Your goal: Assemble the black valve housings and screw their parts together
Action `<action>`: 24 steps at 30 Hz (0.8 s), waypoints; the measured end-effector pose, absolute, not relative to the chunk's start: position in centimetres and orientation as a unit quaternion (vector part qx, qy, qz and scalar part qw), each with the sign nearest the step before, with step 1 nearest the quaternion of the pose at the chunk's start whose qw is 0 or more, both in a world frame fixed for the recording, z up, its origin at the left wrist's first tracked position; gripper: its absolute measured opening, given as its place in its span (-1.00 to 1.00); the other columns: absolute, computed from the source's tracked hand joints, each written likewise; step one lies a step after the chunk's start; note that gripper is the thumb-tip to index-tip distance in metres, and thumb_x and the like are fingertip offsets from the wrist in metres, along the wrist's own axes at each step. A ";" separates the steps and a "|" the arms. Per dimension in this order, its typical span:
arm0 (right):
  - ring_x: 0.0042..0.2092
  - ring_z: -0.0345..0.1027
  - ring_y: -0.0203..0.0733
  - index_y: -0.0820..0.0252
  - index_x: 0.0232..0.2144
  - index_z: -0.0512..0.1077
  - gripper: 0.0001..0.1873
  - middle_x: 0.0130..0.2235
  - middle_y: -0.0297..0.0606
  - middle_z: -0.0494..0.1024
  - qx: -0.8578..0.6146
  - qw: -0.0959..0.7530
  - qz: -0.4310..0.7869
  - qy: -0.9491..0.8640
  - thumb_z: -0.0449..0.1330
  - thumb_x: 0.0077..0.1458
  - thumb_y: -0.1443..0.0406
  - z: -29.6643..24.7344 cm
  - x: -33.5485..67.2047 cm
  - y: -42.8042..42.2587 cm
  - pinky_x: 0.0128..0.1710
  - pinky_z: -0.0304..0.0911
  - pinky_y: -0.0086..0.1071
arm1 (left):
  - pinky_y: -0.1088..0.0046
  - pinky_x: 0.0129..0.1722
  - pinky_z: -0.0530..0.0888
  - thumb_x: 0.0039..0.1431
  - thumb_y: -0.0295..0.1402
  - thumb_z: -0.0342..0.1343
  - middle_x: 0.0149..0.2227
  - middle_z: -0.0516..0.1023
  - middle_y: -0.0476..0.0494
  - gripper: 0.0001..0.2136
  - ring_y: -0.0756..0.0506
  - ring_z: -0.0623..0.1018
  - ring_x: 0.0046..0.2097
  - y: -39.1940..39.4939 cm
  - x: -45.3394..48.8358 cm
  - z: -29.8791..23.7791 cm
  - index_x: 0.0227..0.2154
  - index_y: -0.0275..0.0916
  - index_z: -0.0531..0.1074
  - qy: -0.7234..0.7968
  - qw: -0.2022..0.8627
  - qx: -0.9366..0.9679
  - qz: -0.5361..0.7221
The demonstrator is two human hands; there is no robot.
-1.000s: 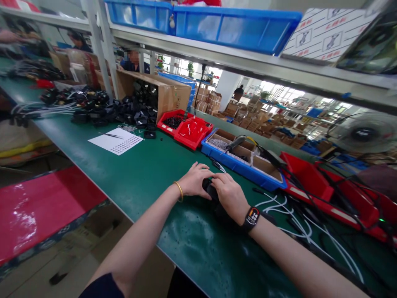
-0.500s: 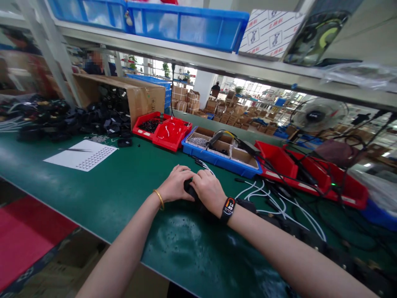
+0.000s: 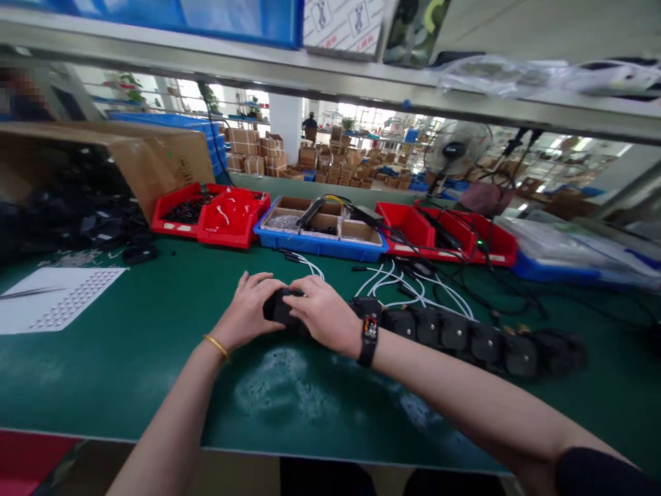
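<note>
Both hands meet over a small black plastic part [image 3: 279, 307] on the green bench [image 3: 155, 372]. My left hand [image 3: 246, 314] curls around its left end; a gold bangle is on that wrist. My right hand [image 3: 323, 317], with a black smartwatch on its wrist, closes over the part's right side. Most of the part is hidden under the fingers. A row of several similar black parts [image 3: 465, 334] trails to the right behind my right wrist.
White cables [image 3: 413, 289] lie beyond the hands. Red bins [image 3: 211, 213], a blue divided tray [image 3: 320, 238] and more red bins [image 3: 444, 234] line the back. A white perforated sheet [image 3: 56, 303] lies left, beside a cardboard box [image 3: 155, 165] spilling black parts. A fan [image 3: 454, 148] stands behind.
The view has swung right, bringing the row of black parts and the fan into sight. Both hands stay closed on the same black part in the same place.
</note>
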State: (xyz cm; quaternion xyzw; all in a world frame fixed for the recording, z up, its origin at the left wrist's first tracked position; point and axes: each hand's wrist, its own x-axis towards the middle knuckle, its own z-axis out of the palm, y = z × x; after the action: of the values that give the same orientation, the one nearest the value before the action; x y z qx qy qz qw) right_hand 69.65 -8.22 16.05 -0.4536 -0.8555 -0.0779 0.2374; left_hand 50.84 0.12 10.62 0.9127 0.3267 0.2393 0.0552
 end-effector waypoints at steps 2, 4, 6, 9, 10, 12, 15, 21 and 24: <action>-0.07 0.19 -0.25 0.28 -0.19 0.42 -0.86 -0.12 -0.25 0.34 -0.440 0.363 -0.048 -0.820 0.10 0.20 0.42 17.9 73.3 -10.6 -0.02 0.17 -0.38 | -0.17 0.18 -0.09 -0.16 -0.22 0.24 0.00 0.42 -0.13 -0.49 -0.29 0.25 0.15 -0.8 51.1 10.5 -0.07 -0.11 0.31 0.328 0.024 0.915 0.232; -0.18 0.27 -0.30 0.31 -0.28 0.42 -0.86 -0.22 -0.26 0.40 -0.493 0.453 -0.028 -0.742 0.06 0.24 0.38 18.9 78.0 -14.2 -0.12 0.22 -0.45 | -0.17 0.19 -0.14 -0.11 -0.27 0.21 0.08 0.35 -0.15 -0.47 -0.30 0.19 0.19 -2.2 51.1 10.4 0.00 -0.11 0.26 0.342 -0.009 0.910 0.235; -0.36 0.29 -0.36 0.29 -0.32 0.42 -0.83 -0.35 -0.30 0.40 -0.587 0.456 0.011 -0.669 0.07 0.24 0.32 18.2 82.3 -18.8 -0.34 0.22 -0.53 | -0.15 0.19 -0.12 -0.05 -0.23 0.17 0.16 0.24 -0.19 -0.41 -0.31 0.14 0.22 -4.1 50.6 10.4 0.09 -0.12 0.17 0.370 -0.029 0.892 0.258; -0.34 0.29 -0.33 0.26 -0.29 0.41 -0.83 -0.28 -0.26 0.40 -0.662 0.344 0.075 -0.661 0.06 0.23 0.29 14.3 86.1 -25.4 -0.35 0.25 -0.52 | -0.06 0.19 0.03 0.02 -0.07 0.06 0.17 0.21 -0.26 -0.37 -0.31 0.19 0.20 -8.1 49.3 9.6 0.14 -0.20 0.11 0.448 -0.014 0.825 0.344; -0.36 0.29 -0.35 0.25 -0.18 0.38 -0.81 -0.16 -0.22 0.36 -0.678 0.314 0.081 -0.660 0.04 0.23 0.28 12.6 86.4 -27.0 -0.39 0.26 -0.52 | 0.00 0.17 0.12 0.04 -0.03 0.03 0.14 0.25 -0.27 -0.38 -0.30 0.24 0.17 -9.5 48.8 9.1 0.12 -0.23 0.14 0.486 0.002 0.789 0.376; -0.24 0.31 -0.26 0.24 0.00 0.25 -0.64 0.04 -0.12 0.20 -0.719 0.230 0.046 -0.654 0.11 0.18 0.25 9.6 86.2 -28.6 -0.33 0.32 -0.43 | 0.06 0.09 0.27 0.08 -0.02 -0.03 0.04 0.36 -0.26 -0.49 -0.29 0.35 0.07 -11.8 48.2 7.7 0.03 -0.22 0.27 0.580 0.033 0.702 0.413; -0.16 0.29 -0.12 0.20 0.05 0.19 -0.46 0.04 -0.10 0.15 -0.758 0.113 -0.042 -0.642 0.24 0.08 0.17 7.1 85.4 -27.8 -0.29 0.33 -0.32 | 0.13 0.02 0.36 0.10 -0.04 -0.06 -0.08 0.45 -0.23 -0.55 -0.25 0.44 -0.04 -13.8 48.3 5.8 -0.04 -0.23 0.33 0.632 0.065 0.637 0.437; -0.42 0.24 -0.27 0.22 -0.30 0.29 -0.83 -0.27 -0.24 0.26 -0.712 0.083 -0.123 -0.686 0.03 0.24 0.22 4.8 87.1 -25.3 -0.55 0.02 -0.49 | 0.13 -0.04 0.38 0.10 -0.02 -0.11 -0.16 0.47 -0.25 -0.56 -0.25 0.46 -0.09 -13.9 49.5 5.7 -0.16 -0.27 0.37 0.667 0.036 0.632 0.393; -0.46 0.23 -0.27 0.24 -0.37 0.26 -0.66 -0.37 -0.26 0.26 -0.678 0.121 -0.167 -0.706 -0.19 0.33 0.21 3.6 87.9 -25.4 -0.55 -0.06 -0.45 | 0.15 -0.05 0.39 0.10 -0.01 -0.14 -0.17 0.47 -0.25 -0.56 -0.25 0.46 -0.10 -14.0 49.7 6.0 -0.17 -0.26 0.37 0.687 0.033 0.616 0.384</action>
State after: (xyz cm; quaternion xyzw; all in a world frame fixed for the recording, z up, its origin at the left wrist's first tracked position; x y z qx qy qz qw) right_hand 87.95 -25.36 3.57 -0.6780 -0.7057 -0.1666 0.1207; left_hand 49.73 -14.04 5.96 0.6157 0.6873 0.3840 0.0332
